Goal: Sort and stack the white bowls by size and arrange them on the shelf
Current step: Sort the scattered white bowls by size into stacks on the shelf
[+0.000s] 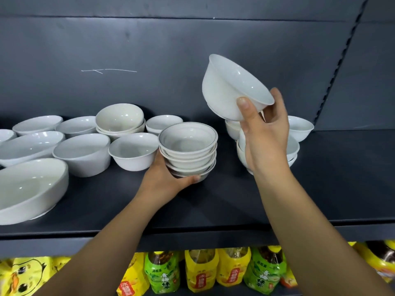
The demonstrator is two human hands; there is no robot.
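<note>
My right hand grips a white bowl by its rim, thumb on the outside, and holds it tilted in the air above the right group of white bowls. My left hand holds the bottom of a stack of several small grey-rimmed bowls in the middle of the dark shelf. Left of that stack sit single white bowls, a short stack and larger slanted bowls. My right hand and forearm hide part of the right group.
The shelf's dark back panel rises behind the bowls. Its front edge runs across the frame. On the shelf below stand green tea bottles and yellow snack bags. Bare shelf shows at the right and along the front.
</note>
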